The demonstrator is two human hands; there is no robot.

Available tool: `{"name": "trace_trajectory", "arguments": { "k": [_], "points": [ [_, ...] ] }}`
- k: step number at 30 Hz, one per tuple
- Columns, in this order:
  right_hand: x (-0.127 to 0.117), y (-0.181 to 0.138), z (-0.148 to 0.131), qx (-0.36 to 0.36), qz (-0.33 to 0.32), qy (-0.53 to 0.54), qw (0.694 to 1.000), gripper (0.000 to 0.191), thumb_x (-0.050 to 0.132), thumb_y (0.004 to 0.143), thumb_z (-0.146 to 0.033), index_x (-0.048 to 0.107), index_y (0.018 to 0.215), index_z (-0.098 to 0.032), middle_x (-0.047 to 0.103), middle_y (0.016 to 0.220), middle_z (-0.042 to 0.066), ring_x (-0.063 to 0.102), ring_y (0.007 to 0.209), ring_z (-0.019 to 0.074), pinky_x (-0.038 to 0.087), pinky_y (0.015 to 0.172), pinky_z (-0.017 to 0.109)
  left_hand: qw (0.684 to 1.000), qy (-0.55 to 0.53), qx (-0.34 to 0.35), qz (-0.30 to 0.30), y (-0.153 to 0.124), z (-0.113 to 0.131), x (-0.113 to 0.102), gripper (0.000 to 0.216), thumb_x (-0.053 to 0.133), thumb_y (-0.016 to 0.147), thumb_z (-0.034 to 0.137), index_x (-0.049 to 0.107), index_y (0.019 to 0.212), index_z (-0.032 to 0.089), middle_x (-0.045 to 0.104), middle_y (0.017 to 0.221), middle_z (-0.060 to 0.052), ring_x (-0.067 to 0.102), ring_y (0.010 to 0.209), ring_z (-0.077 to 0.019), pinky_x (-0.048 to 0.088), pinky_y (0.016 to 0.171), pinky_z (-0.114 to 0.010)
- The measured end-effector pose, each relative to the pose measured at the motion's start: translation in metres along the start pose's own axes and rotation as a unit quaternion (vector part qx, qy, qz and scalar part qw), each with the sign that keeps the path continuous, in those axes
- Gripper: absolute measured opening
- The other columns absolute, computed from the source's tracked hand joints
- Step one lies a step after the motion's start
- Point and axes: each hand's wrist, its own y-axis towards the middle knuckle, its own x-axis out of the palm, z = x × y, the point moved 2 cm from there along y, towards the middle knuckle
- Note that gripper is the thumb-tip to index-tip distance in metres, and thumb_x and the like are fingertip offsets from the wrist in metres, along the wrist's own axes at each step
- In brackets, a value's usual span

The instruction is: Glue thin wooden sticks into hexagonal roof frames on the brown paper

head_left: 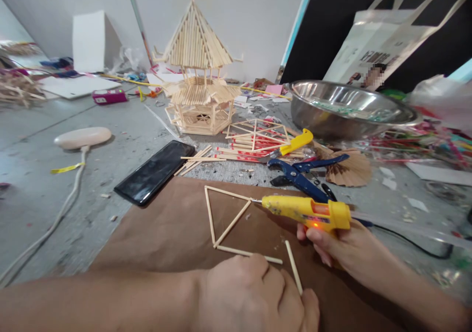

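My right hand grips a yellow hot glue gun, its small red light lit. The nozzle tip touches the right corner of a triangle of thin wooden sticks, which lies on a brown paper sheet. Along the bottom of the view, my left hand is closed, its fingertips around the lower end of a loose wooden stick. Another stick runs from the triangle's lower corner, just above my left knuckles.
Beyond the paper are a black phone, blue-handled pliers, a yellow-handled cutter and several loose sticks. Farther back stand a stick pagoda model and a metal basin. A white cable crosses the left floor.
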Motion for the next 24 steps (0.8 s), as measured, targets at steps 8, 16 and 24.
{"name": "trace_trajectory", "arguments": {
  "k": [8, 16, 24],
  "points": [
    [0.0025, 0.0002, -0.0037, 0.008, 0.006, -0.007, 1.000, 0.039, 0.043, 0.069, -0.054, 0.055, 0.070, -0.017, 0.048, 0.051, -0.001, 0.040, 0.041, 0.0091, 0.035, 0.039, 0.022, 1.000, -0.011, 0.013, 0.011, -0.0034, -0.0011, 0.0023, 0.022, 0.040, 0.079, 0.018, 0.058, 0.088, 0.008, 0.060, 0.065, -0.002, 0.052, 0.052, -0.0109, 0.038, 0.037, -0.024],
    [0.0021, -0.0002, 0.0000, 0.002, 0.019, 0.000, 1.000, 0.035, 0.045, 0.070, -0.051, 0.054, 0.068, -0.018, 0.046, 0.047, -0.002, 0.040, 0.040, 0.0090, 0.035, 0.039, 0.022, 1.000, -0.020, 0.014, 0.006, -0.0008, -0.0015, 0.0004, 0.023, 0.039, 0.080, 0.017, 0.058, 0.088, 0.007, 0.059, 0.063, -0.003, 0.053, 0.051, -0.0106, 0.038, 0.037, -0.023],
    [0.0028, -0.0005, 0.0026, -0.009, 0.028, 0.008, 1.000, 0.029, 0.049, 0.070, -0.045, 0.057, 0.074, -0.018, 0.053, 0.055, 0.000, 0.041, 0.041, 0.0088, 0.036, 0.038, 0.021, 1.000, -0.026, 0.018, 0.001, -0.0024, -0.0033, 0.0007, 0.023, 0.041, 0.079, 0.017, 0.058, 0.089, 0.006, 0.058, 0.063, -0.003, 0.054, 0.054, -0.0119, 0.040, 0.038, -0.024]
  ]
}}
